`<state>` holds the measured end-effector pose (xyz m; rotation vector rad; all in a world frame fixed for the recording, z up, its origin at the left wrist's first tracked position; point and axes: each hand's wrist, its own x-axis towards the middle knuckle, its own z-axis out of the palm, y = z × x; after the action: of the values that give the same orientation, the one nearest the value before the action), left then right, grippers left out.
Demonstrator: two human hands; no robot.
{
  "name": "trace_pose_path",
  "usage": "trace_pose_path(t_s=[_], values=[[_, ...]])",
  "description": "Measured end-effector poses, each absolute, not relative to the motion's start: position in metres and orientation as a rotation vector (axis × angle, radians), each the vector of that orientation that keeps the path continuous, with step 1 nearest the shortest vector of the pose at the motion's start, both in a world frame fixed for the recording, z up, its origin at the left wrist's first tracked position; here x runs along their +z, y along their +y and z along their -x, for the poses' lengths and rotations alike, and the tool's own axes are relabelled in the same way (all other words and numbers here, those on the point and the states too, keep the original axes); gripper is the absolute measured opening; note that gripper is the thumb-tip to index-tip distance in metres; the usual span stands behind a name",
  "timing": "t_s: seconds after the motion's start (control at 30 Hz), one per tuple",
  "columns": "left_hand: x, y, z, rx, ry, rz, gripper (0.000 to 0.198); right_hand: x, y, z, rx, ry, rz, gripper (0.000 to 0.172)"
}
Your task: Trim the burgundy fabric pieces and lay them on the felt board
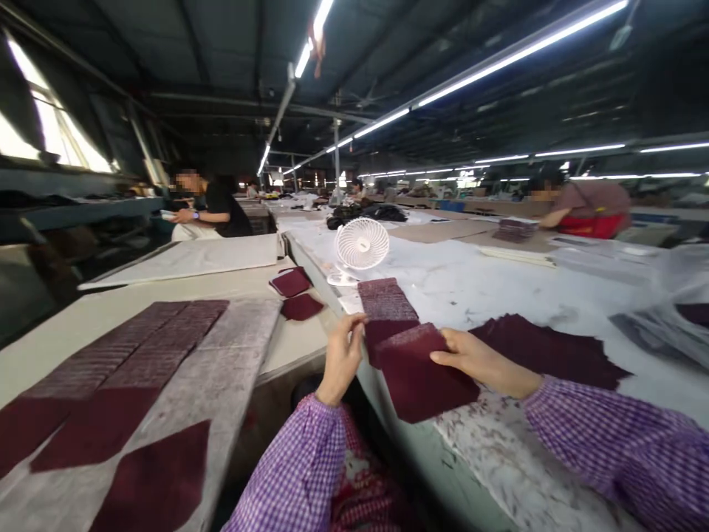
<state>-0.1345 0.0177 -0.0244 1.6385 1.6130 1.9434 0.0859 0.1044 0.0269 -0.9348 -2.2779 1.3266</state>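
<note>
My right hand [487,362] grips a maroon fabric piece [426,384] at its right edge, thumb on top and fingers beneath. The piece hangs tilted above the table edge. My left hand [342,358] is closed in a pinch at the left edge of another maroon fabric piece [375,334], which lies partly under the held one. Just beyond is a row of overlapping fabric pieces [388,297], their edges showing as pale stripes. A dark maroon fabric pile [548,347] lies to the right of my right hand.
A white fan [362,244] stands ahead on the white table [443,277]. On the left, a grey board [238,362] bears rows of maroon pieces [160,340]. Small maroon pieces [302,307] lie near the gap between tables. One person [213,203] is at left, another [592,207] at right.
</note>
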Motion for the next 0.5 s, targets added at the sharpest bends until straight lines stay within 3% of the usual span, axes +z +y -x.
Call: trace_pose_path(t_s=[0.1, 0.2, 0.37, 0.5], values=[[-0.022, 0.001, 0.117, 1.814, 1.676, -1.795, 0.017, 0.014, 0.109, -0.086, 1.356, -2.204, 0.983, 0.068], [-0.019, -0.009, 0.095, 1.578, 1.672, -2.097, 0.017, 0.017, 0.107, -0.091, 1.175, -2.306, 1.022, 0.073], [-0.020, -0.012, 0.076, 1.281, 1.739, -2.360, 0.021, 0.041, 0.107, -0.096, 0.623, -2.555, 0.990, 0.061], [-0.021, -0.014, 0.076, 1.272, 1.806, -2.356, 0.022, 0.043, 0.118, -0.094, 0.611, -2.713, 0.795, 0.040]])
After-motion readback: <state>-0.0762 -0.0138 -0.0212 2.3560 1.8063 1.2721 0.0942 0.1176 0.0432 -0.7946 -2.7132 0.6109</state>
